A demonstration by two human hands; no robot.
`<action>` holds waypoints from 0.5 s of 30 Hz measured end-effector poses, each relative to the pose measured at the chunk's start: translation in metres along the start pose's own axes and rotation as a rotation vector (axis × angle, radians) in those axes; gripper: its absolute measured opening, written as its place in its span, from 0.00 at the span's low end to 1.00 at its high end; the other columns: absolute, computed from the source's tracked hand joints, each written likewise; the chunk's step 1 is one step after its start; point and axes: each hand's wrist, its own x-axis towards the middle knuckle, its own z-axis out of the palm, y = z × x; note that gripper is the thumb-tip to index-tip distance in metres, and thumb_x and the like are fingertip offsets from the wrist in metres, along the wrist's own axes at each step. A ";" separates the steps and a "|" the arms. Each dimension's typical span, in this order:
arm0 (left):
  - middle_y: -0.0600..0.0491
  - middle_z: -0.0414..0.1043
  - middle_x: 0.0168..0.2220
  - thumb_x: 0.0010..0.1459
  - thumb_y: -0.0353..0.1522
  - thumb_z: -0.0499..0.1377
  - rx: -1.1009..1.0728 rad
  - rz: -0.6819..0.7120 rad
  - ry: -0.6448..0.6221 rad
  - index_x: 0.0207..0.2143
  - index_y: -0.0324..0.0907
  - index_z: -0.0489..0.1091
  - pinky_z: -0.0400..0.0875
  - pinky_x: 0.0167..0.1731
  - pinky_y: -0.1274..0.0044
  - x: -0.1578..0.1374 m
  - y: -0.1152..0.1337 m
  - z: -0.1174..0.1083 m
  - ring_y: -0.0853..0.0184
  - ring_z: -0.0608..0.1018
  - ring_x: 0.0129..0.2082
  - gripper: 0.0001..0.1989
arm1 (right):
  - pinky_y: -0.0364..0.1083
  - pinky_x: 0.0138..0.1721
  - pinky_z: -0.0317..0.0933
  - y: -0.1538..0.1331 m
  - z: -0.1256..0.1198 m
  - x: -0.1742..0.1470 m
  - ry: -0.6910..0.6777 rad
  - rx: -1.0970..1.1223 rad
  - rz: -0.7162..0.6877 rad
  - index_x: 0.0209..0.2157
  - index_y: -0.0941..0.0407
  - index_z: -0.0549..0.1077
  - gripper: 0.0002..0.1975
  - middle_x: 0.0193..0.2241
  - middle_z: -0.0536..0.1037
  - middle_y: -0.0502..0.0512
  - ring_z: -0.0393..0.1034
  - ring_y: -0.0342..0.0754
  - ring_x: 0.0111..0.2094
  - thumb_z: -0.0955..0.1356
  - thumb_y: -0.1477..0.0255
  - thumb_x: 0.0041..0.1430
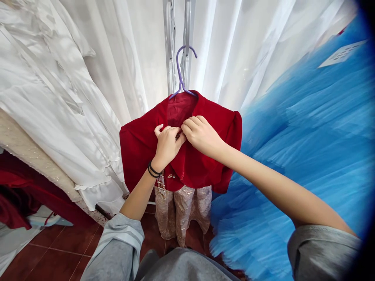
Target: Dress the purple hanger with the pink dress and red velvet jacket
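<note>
A short red jacket hangs on a purple hanger in front of me. My left hand is closed at the upper front of the jacket, thumb and fingers pinching near the opening, the little finger raised. Right against it, my right hand is closed with bent fingers on the other front edge. A small dark bit shows between the fingers of my left hand; I cannot make out what it is. Beaded tassels hang at the lower front, beside my left wrist. Below the jacket shows a shiny pale pink garment.
White garments hang on the left, with red cloth lower down. A big blue tulle dress fills the right side. Behind the hanger are a white curtain and metal uprights. The floor has reddish-brown tiles.
</note>
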 end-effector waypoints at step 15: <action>0.58 0.74 0.26 0.59 0.31 0.53 -0.180 -0.074 0.087 0.26 0.44 0.70 0.48 0.58 0.63 -0.001 0.002 0.008 0.66 0.73 0.34 0.10 | 0.54 0.49 0.44 0.008 -0.018 0.011 -0.183 0.279 0.181 0.33 0.61 0.72 0.12 0.37 0.78 0.62 0.63 0.54 0.44 0.59 0.81 0.63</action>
